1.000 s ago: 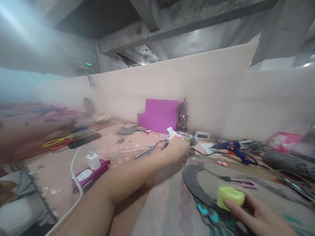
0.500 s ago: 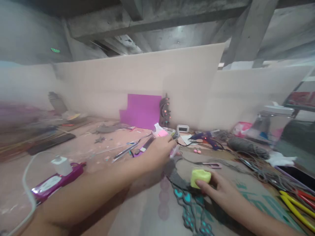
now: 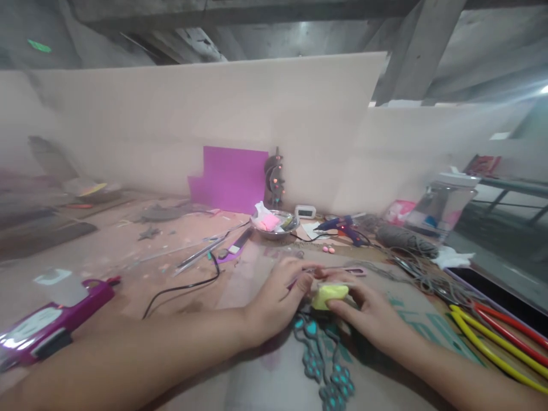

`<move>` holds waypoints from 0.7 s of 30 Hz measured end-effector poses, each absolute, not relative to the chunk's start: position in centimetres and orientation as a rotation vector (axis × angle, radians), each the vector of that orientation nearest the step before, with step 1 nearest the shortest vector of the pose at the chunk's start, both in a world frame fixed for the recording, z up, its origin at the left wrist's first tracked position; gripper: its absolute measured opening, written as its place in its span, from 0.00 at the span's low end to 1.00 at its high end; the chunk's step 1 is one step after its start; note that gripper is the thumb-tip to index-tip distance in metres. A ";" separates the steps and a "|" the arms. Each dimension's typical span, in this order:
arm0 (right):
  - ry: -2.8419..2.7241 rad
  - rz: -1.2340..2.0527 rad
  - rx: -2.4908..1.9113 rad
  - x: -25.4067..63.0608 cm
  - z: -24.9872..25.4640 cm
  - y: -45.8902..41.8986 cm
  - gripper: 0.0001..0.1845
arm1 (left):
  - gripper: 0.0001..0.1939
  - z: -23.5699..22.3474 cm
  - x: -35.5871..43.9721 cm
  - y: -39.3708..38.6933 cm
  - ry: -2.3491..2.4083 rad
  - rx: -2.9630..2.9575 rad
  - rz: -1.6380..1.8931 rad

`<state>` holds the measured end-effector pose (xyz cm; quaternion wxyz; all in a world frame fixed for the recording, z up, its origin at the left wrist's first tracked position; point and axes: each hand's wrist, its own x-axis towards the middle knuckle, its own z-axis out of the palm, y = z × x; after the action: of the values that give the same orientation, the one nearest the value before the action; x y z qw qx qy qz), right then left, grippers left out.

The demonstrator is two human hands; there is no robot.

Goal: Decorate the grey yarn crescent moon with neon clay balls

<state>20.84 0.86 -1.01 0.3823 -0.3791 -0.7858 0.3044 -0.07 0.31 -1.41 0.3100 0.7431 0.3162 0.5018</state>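
My right hand (image 3: 372,311) is closed around a soft-looking yellow block (image 3: 329,297), thumb in front and fingers behind. My left hand (image 3: 280,299) has come up against its left side, with the thumb and fingers drawn together; what they hold, if anything, I cannot make out. Below both hands hangs a dark grey ornament with turquoise paw prints (image 3: 336,388), lying on the printed board (image 3: 411,319). Its upper part is hidden by my hands. Just beyond the fingers lies a small pink-handled tool (image 3: 356,272).
At the back stands a metal bowl (image 3: 276,230) with pink material in it. Around it are a glue gun (image 3: 342,227), a small white display (image 3: 305,212) and a purple panel (image 3: 235,180). Yellow-handled pliers (image 3: 483,342) and a phone (image 3: 496,291) lie right; a purple power strip (image 3: 85,302) left.
My left hand has drawn back from the bowl to the yellow block, uncovering the bowl. My right hand still holds the block. The whole view has shifted a little.
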 end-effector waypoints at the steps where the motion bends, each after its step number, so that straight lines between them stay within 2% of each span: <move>1: -2.040 0.779 -0.937 20.7 -0.8 0.7 0.17 | 0.20 -1.3 -0.1 0.1 0.840 2.000 1.358; 8: -2.172 0.880 -0.759 19.5 -0.3 -0.5 0.13 | 0.21 -0.9 0.3 -0.3 0.613 2.226 1.389; 12: -2.149 0.716 -0.778 20.1 -0.4 -0.6 0.08 | 0.21 -1.1 -0.1 -0.1 0.770 2.179 1.333; 15: -2.089 0.651 -0.814 20.7 -0.7 -0.2 0.08 | 0.20 -1.1 -0.5 0.5 0.877 2.189 1.244; 21: -2.024 0.753 -0.907 20.8 -1.5 0.1 0.12 | 0.15 -1.3 -0.5 1.6 0.897 2.181 1.187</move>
<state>20.81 0.14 -1.52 0.3889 -0.3569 -0.7960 0.2961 -0.53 1.58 -1.34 0.2483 0.8002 0.3292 0.4354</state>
